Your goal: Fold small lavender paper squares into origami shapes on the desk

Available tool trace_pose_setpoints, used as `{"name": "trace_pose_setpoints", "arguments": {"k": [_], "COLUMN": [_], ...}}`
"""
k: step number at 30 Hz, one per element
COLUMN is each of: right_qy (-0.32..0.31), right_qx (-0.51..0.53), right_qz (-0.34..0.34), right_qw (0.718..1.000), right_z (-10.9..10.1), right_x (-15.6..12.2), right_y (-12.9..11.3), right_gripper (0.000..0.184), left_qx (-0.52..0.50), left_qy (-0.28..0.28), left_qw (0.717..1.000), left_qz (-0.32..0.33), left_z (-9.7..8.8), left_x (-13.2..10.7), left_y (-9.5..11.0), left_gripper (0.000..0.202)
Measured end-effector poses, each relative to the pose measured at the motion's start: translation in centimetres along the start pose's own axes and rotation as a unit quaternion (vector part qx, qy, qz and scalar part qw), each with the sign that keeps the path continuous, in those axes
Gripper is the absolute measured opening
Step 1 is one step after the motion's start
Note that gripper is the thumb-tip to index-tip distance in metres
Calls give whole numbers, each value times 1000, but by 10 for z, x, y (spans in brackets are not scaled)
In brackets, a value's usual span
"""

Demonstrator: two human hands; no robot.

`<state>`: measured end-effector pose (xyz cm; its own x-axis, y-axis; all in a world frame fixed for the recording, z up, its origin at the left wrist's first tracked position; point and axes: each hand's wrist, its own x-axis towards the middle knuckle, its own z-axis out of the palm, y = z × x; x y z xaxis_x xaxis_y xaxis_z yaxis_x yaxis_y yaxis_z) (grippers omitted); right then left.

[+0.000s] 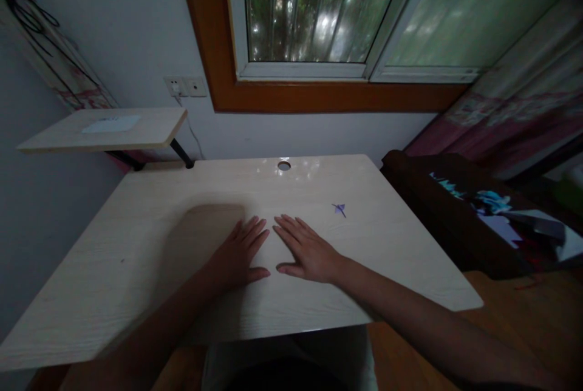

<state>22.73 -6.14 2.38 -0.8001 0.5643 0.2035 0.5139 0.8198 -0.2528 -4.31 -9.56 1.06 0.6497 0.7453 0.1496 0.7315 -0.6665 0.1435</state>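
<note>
A small purple item (339, 209) lies near three o'clock of the right hand's (313, 252) fingertips, that hand and the left hand (237, 257) palm-down, fingers slightly spread.

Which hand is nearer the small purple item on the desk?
Right: the right hand lies left of the small purple item, nearer the body; the left hand lies farther left.

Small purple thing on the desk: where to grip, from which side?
I'd pinch the small purple thing by its wider middle, from above, with the right hand, the nearer one. It looks small and low on the desk, with thin dark ends that probably give less to hold.
</note>
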Motion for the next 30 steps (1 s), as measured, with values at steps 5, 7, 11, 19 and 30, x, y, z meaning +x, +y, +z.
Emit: {"name": "trace_pose_setpoints", "arguments": {"k": [5,7,11,19,30], "right_qy": [-6,-6,-6,0,4], "right_qx": [2,2,-2,-15,-17], "right_qz": [0,-1,1,19,19], "right_qw": [1000,1000,1000,1000,1000], "right_z": [11,12,13,16,18], "right_x": [5,6,6,5,6], "right_y": [2,2,2,0,0], "right_gripper": [95,94,95,94,93], "left_qx": [5,5,9,14,-3], "left_qy": [-18,-24,-31,-22,-5], "left_qw": [1000,1000,999,1000,1000], "left_qz": [-10,-13,-15,-13,-15], "left_z": [5,5,7,8,6], "left_x": [1,3,9,13,13], "left_y": [-2,-2,-5,-5,-3], "left_gripper": [88,87,87,87,86]}}
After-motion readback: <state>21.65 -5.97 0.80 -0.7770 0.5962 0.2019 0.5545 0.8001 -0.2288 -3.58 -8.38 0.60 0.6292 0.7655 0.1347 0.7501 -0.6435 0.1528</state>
